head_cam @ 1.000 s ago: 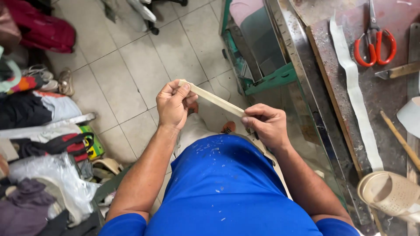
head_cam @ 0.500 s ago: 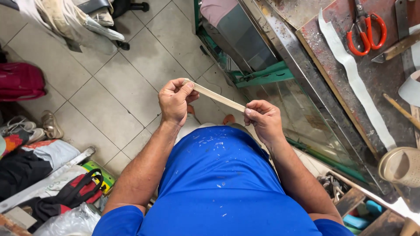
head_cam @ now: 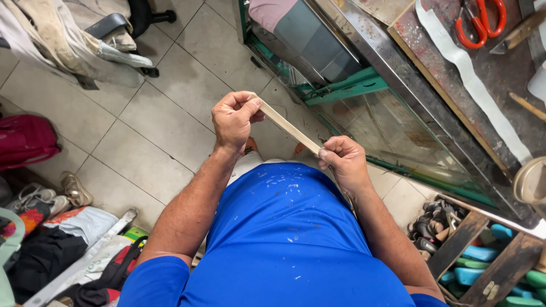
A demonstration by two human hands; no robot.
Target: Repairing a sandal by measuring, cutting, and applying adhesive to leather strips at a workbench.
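I see the pale strip [head_cam: 286, 124] stretched taut at centre, left hand [head_cam: 234, 119] pinching its eleven o'clock end, right hand [head_cam: 343, 161] its other end. Red scissors [head_cam: 476, 21] and a white band [head_cam: 472, 79] lie on the bench [head_cam: 500, 68] at two o'clock; nothing blocks either grip.

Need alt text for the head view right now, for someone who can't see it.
Seen from above, a person in a blue shirt holds a thin pale strip stretched between the left hand and right hand, over a tiled floor. At right, a workbench carries red-handled scissors and a long white strip.
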